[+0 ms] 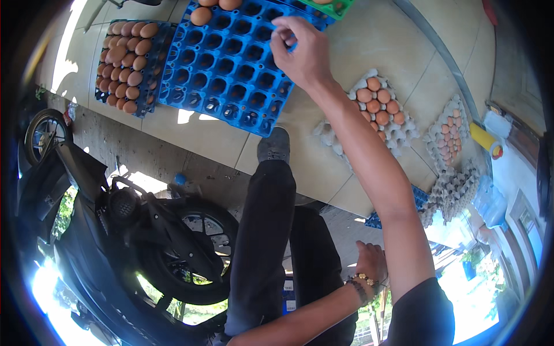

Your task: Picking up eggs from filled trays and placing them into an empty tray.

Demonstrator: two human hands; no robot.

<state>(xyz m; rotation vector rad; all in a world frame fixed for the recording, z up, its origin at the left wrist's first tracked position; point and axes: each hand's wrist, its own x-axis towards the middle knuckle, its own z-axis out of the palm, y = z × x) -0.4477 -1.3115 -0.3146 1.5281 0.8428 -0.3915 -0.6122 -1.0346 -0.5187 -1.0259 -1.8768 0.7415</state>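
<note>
My right hand (301, 49) hovers over the right side of a blue plastic egg tray (236, 62). Its thumb and forefinger are apart, and nothing shows between them. Most of the tray's cups hold no egg; a few brown eggs (201, 16) sit at its far left corner. The corner of a green plastic tray (342, 8) shows beyond it, with part of an egg. Lower right, my left hand (371, 261) is held low beside my right arm, beaded bracelets on its wrist. Its fingers are partly hidden, and no object shows in it.
Left of the tray stand stacked dark trays of brown eggs (127, 60). Grey pulp trays (404, 132) with eggs lie on the tiled floor, right; several pulp trays (452, 190) are piled beyond. A motorcycle (112, 216) stands lower left. My shoe (275, 145) is against the tray's near edge.
</note>
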